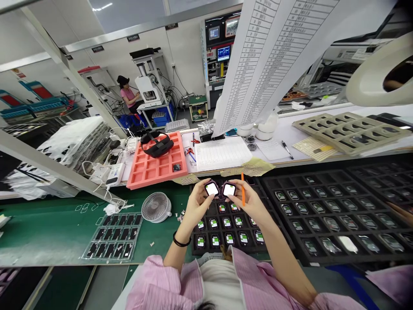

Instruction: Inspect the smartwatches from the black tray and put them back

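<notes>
My left hand grips a smartwatch with a dark case and a lit white screen. Beside it, my right hand holds a second smartwatch, its screen white with a little green. An orange stick-like tool stands upright among the right fingers. The two watches are held side by side, almost touching, above a black foam tray. In that tray sit rows of watches with green and white screens. My forearms frame the tray on both sides.
A second black tray of watches lies to the right. Left are a small fan and a clear tray of black parts. A pink tray carries a black headset. Hanging paper lists block part of the view. A co-worker sits behind.
</notes>
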Available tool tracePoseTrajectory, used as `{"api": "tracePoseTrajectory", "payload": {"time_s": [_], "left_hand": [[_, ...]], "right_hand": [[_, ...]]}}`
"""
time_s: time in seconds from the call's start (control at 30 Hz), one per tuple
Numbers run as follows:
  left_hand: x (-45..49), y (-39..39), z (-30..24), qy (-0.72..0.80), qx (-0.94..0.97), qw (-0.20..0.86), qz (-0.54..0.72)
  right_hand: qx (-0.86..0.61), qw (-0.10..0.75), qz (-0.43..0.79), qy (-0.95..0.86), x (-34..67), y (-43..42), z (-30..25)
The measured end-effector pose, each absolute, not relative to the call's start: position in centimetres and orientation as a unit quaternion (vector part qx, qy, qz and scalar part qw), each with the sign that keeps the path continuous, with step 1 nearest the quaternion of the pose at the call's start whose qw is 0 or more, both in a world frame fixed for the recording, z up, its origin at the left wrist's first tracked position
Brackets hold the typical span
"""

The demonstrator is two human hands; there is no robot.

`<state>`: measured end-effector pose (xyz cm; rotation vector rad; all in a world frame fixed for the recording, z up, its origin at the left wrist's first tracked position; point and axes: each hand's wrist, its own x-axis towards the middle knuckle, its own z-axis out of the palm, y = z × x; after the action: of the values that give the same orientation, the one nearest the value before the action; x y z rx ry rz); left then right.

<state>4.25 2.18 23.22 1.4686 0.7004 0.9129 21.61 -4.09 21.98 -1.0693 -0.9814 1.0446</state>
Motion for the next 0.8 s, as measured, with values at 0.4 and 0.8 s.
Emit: {"api": "tracePoseTrajectory", "payload": {"time_s": [0.4,0.8], "left_hand": [[4.65,2.02,23.82,0.346,0.607,0.585,0.413],[4.89,1.77,23.58,0.32,0.642,0.576,0.392]], "right_hand": [[-0.498,0.636,0.44,-0.392,21.07,-4.17,22.57],[-0.503,0.64,0.44,-0.38,21.25,-4.12,22.49]]}}
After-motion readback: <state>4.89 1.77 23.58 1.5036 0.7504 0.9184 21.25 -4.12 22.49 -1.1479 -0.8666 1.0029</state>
